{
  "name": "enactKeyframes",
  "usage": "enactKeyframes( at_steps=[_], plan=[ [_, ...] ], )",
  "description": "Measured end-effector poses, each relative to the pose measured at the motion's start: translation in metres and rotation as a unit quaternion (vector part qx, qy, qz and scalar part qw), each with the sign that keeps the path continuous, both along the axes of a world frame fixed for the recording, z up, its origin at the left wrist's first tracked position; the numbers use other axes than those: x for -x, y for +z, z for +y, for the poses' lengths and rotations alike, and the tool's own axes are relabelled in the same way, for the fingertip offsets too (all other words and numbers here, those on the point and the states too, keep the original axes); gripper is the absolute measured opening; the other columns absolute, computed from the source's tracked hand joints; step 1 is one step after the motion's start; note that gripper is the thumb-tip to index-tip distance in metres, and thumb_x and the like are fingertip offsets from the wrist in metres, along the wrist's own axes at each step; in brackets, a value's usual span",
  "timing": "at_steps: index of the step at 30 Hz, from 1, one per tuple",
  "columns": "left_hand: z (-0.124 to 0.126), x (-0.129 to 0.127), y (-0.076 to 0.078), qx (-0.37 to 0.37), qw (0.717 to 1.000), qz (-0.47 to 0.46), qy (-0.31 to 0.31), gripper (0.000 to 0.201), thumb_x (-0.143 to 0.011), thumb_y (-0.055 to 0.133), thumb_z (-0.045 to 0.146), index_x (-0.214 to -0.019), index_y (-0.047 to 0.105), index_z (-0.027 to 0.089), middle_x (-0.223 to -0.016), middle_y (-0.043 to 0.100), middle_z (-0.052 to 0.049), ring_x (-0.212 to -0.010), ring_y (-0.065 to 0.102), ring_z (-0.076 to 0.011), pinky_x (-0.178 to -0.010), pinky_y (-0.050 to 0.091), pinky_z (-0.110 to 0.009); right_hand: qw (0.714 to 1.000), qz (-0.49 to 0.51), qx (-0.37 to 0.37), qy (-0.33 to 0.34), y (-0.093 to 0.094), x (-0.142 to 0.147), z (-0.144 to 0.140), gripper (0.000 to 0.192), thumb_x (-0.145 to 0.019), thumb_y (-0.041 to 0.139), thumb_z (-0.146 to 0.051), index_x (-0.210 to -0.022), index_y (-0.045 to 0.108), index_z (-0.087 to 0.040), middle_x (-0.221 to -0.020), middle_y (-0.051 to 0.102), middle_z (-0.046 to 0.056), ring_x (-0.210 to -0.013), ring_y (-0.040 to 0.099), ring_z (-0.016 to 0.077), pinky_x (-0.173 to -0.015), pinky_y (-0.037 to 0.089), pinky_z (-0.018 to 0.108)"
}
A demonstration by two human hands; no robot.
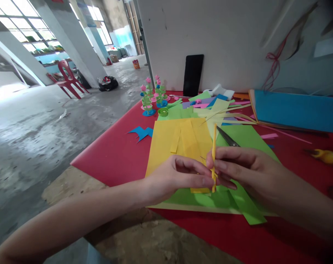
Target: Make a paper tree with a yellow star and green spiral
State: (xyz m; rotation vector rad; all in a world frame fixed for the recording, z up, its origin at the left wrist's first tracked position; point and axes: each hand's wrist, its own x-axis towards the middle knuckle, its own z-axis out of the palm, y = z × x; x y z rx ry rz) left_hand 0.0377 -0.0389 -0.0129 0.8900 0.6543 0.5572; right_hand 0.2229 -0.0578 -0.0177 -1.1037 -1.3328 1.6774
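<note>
Where the red table (114, 150) spreads across the lower view, a green sheet (251, 134) lies on it, partly overlaid by a yellow sheet (162, 139). Above these, the left hand (180, 172) and right hand (238, 167) are both narrowed to fingertip pinches on one slim piece. Scissors (229, 137) rest on the green sheet, just beyond the right hand. Smallest item: the slim piece itself, a yellow strip (214, 141), held roughly upright between the hands; left fingertips near its lower end, right thumb and forefinger near its middle, upper length free. Whether it is folded, rolled or merely edge-on, cannot tell. Handling, judged: paper, very light, little slip, springy lengthwise but soft enough to crease or crush under a hard squeeze. Best hold: light pinch near the lower end, second pinch mid-length for steadiness. Writing: no brand, label or lettering readable on strip, sheets or scissors.
</note>
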Motion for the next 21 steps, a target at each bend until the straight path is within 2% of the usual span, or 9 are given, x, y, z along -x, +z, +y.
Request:
enactKeyframes(
  at_steps=[4,10,16,21],
  plan=[
    [0.001,-0.001,0.001,-0.002,1.000,-0.003,-0.006,0.005,-0.061,0.072,0.015,-0.061,0.067,0.014,-0.063,0.064,0.002,-0.063,0.057,-0.0070,-0.066,0.043,-0.019,0.999,-0.036,-0.036,0.014,0.006,0.004,0.000,0.009,-0.079,0.059,-0.031,-0.080,0.065,-0.026,-0.075,0.059,-0.001,-0.063,0.050,0.0098,-0.055,0.039,0.019],
    [0.000,0.000,-0.002,0.000,1.000,-0.006,0.000,0.008,-0.059,0.074,0.017,-0.060,0.066,0.014,-0.062,0.063,0.002,-0.063,0.058,-0.0085,-0.068,0.044,-0.022,0.997,-0.036,-0.065,0.032,0.009,0.005,-0.001,0.010,-0.081,0.056,-0.032,-0.076,0.062,-0.027,-0.071,0.056,-0.003,-0.058,0.043,0.0077,-0.053,0.036,0.018],
    [0.000,-0.001,-0.004,0.006,1.000,-0.019,0.004,0.009,-0.059,0.074,0.015,-0.062,0.066,0.013,-0.061,0.063,0.003,-0.061,0.057,-0.0060,-0.062,0.043,-0.017,0.994,-0.041,-0.093,0.049,0.014,0.008,0.000,0.010,-0.082,0.054,-0.026,-0.075,0.060,-0.024,-0.069,0.053,-0.004,-0.056,0.040,0.0072,-0.051,0.033,0.018],
    [-0.001,-0.001,-0.003,0.001,1.000,-0.012,0.007,0.008,-0.060,0.074,0.014,-0.061,0.066,0.013,-0.061,0.063,0.004,-0.059,0.056,-0.0041,-0.061,0.043,-0.015,0.993,-0.063,-0.094,0.038,0.013,0.008,0.001,0.013,-0.081,0.055,-0.030,-0.072,0.061,-0.023,-0.070,0.053,-0.003,-0.056,0.041,0.0077,-0.051,0.034,0.020]
  ],
)
